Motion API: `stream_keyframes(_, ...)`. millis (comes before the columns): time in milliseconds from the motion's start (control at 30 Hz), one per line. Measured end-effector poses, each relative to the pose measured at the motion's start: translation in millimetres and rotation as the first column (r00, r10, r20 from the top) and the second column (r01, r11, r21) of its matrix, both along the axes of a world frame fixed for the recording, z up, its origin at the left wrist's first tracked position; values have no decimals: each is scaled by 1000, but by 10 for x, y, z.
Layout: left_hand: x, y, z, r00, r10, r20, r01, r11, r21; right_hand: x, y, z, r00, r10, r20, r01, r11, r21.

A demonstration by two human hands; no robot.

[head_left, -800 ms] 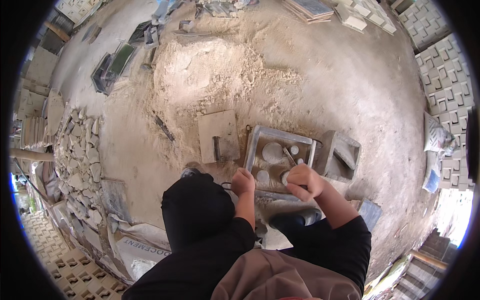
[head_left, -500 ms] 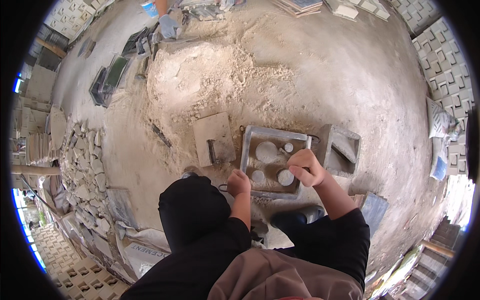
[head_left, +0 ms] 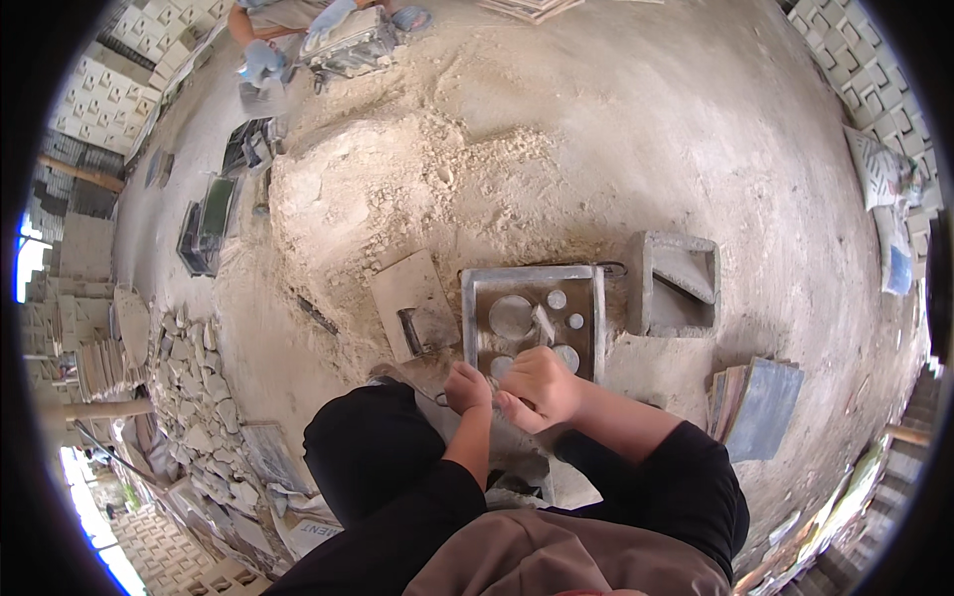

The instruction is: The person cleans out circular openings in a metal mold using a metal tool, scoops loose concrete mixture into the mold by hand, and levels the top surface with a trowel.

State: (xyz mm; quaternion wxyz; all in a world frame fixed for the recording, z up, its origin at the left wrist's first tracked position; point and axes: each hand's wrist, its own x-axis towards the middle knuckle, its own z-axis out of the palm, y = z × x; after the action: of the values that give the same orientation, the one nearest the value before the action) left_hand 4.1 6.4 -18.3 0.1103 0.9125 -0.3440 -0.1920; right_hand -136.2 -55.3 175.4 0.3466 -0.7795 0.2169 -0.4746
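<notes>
In front of me on the ground lies a rectangular grey metal mould (head_left: 599, 328), with several round grey discs (head_left: 512, 317) of different sizes inside it. My left hand (head_left: 467, 387) is closed at the mould's near left corner, around a wire loop handle (head_left: 437, 399) that shows beside the fist. My right hand (head_left: 540, 387) is closed in a fist over the mould's near edge, beside my left hand. It grips a hand tool with a pale, narrow head (head_left: 543, 324), which points into the mould between the discs; the fist hides its handle.
A square board (head_left: 412, 298) with a dark handle lies left of the mould. To the right sits a grey block with a slanted divider (head_left: 681, 285). Beyond is a heap of pale powder (head_left: 368, 179). A gloved co-worker (head_left: 328, 20) handles another mould at far left. Boards (head_left: 760, 407) lean nearby.
My right hand has moved from the mould's right side to its near edge, next to my left hand, bringing the tool along. My left hand stays at the corner. The view has shifted, showing more of the co-worker.
</notes>
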Motion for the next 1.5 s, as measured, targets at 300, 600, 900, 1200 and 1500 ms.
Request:
stream_keyframes(300,-164,-53,146,962,41,-270,-60,996,-61,119,-113,-21,987,-160,16,161,987,-22)
stream_keyframes(600,-71,-68,52,934,86,-346,-158,970,-187,129,-229,16,958,-285,-26,285,959,-8)
stream_keyframes(900,-125,-284,119,720,-35,-693,-413,781,-469,43,-386,-44,946,-319,56,319,948,4)
stream_keyframes(1200,-82,-63,113,997,-31,-65,17,977,-212,-104,-540,-13,911,-413,-17,409,895,177)
stream_keyframes(1500,-75,-77,109,998,-45,-41,38,987,-154,-31,-459,-113,901,-430,49,408,881,238)
